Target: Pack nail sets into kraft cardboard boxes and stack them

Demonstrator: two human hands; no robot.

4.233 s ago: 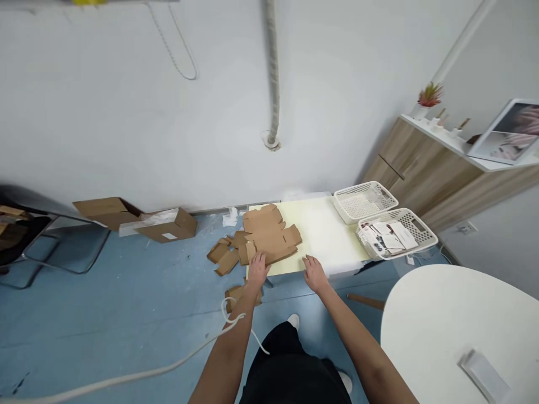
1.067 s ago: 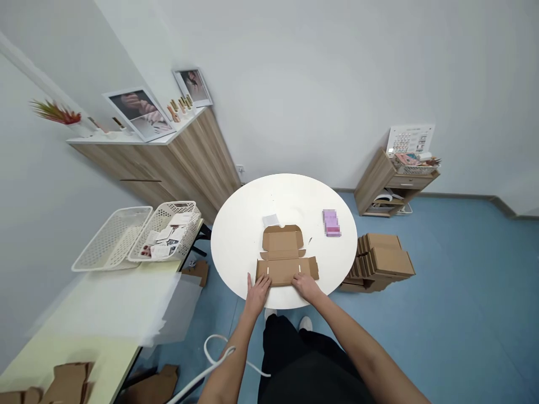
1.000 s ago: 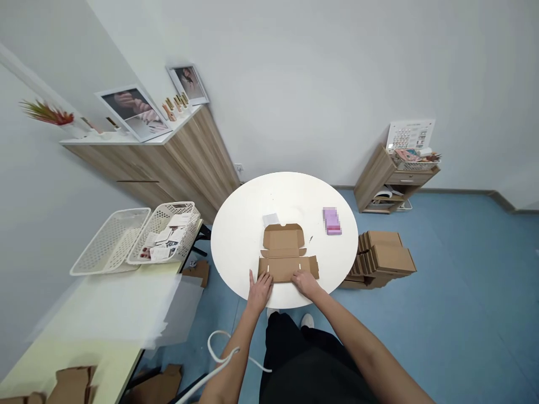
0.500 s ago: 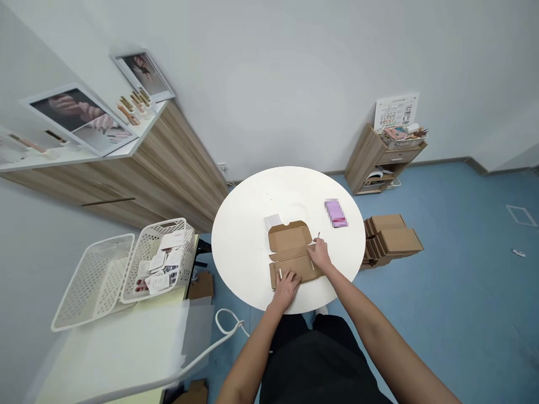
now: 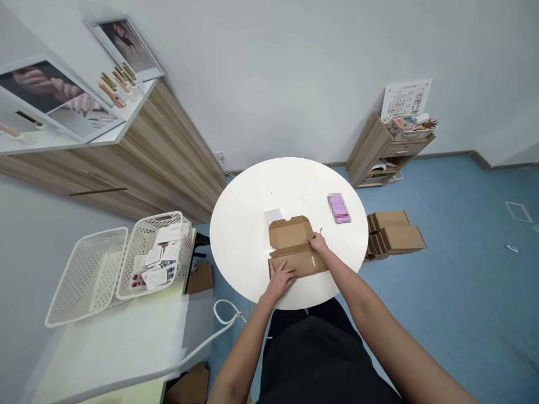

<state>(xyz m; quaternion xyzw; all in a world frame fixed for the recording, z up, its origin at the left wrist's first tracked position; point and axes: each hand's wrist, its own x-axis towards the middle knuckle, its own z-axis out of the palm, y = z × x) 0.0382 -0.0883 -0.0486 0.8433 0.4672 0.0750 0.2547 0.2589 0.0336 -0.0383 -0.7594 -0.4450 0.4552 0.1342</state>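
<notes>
A brown cardboard box (image 5: 291,233), unfolded with its lid panel lying away from me, rests on the round white table (image 5: 240,224). My left hand (image 5: 281,279) lies on the near left part of the cardboard, fingers spread. At the crease on the right side, my right hand (image 5: 318,242) has its fingers closed on the cardboard edge. A white slot shows in the near panel below that hand. Beyond the box's left corner is a white slip (image 5: 273,215). A purple packet (image 5: 339,208), pixelated, lies to the right.
Stacked cardboard boxes (image 5: 398,238) stand right of the table. White baskets (image 5: 186,247), one holding cards and packets, sit on the side table at left. A wooden cabinet (image 5: 177,151) and a small shelf unit (image 5: 365,148) stand by the wall. A white cable (image 5: 202,349) loops at left.
My left hand has shifted slightly up and left, over the left side flap. My right hand has moved slightly up at the right edge. The camera view has tilted a little.
</notes>
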